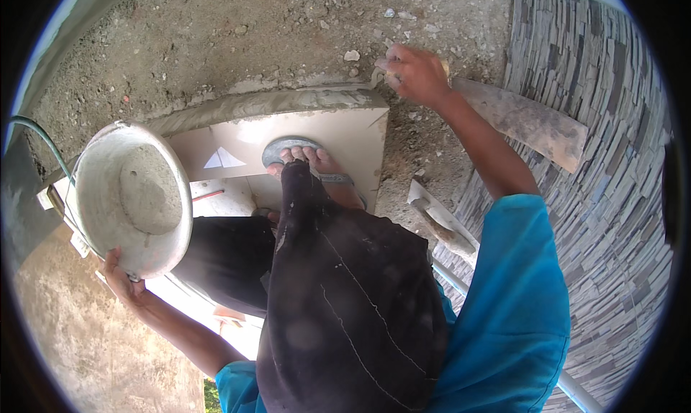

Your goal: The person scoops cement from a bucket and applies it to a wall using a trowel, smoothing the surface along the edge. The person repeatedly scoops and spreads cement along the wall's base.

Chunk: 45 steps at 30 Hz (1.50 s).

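Observation:
My left hand (124, 276) grips the lower rim of a round, pale bucket (88, 197), which is tilted so that its mouth faces me. Greyish mortar residue coats the inside of the bucket. Beyond the step's right end, my right hand (417, 76) is closed low over the rough ground. Something small and pale shows at its fingertips, too unclear to name. Just past that wrist lies a long, flat, mortar-stained board (529, 121). A trowel (446, 226) with a worn handle rests nearer to me, left of my right sleeve.
My sandalled foot (335, 179) stands on a beige tiled step (245, 150) edged with wet mortar. Rough soil (288, 46) with loose stones stretches beyond it. Grey stacked-stone cladding (612, 125) fills the right side. A green hose (47, 143) curves behind the bucket.

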Motion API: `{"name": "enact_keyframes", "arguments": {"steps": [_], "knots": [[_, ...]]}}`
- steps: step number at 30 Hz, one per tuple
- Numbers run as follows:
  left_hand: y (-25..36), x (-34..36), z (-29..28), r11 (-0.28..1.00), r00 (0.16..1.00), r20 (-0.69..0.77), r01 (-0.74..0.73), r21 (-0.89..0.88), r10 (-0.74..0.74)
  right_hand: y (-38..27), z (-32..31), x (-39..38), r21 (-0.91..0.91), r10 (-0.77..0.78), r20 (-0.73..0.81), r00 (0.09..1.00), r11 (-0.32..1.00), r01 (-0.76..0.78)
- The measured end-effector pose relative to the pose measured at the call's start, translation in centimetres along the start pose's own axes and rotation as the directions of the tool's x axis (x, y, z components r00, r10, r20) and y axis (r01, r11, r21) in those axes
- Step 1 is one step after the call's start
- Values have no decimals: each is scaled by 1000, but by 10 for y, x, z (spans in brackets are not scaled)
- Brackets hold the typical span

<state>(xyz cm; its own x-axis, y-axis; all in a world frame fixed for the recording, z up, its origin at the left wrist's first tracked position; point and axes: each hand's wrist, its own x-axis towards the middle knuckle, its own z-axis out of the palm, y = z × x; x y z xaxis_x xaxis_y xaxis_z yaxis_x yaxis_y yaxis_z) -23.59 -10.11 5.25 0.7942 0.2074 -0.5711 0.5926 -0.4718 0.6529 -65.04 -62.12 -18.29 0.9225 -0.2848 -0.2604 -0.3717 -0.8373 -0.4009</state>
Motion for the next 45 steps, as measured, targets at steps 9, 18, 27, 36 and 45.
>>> {"name": "enact_keyframes", "arguments": {"steps": [9,18,27,36,45], "knots": [[12,-11,15,993,994,-64,96,62,-92,-25,-30,-16,-29,-79,-134,988,997,76],[-4,-3,1,996,994,-77,72,-51,-76,-32,-67,-33,-12,-76,-130,989,997,75],[4,-16,13,990,994,-5,107,-93,-108,26,-46,-20,67,201,124,972,975,-211],[31,-26,-3,993,999,34,41,-108,-38,51,10,-18,44,88,101,991,995,-93],[72,-14,-3,988,989,132,-50,-145,69,44,-3,-38,19,26,9,1000,999,-26]]}}
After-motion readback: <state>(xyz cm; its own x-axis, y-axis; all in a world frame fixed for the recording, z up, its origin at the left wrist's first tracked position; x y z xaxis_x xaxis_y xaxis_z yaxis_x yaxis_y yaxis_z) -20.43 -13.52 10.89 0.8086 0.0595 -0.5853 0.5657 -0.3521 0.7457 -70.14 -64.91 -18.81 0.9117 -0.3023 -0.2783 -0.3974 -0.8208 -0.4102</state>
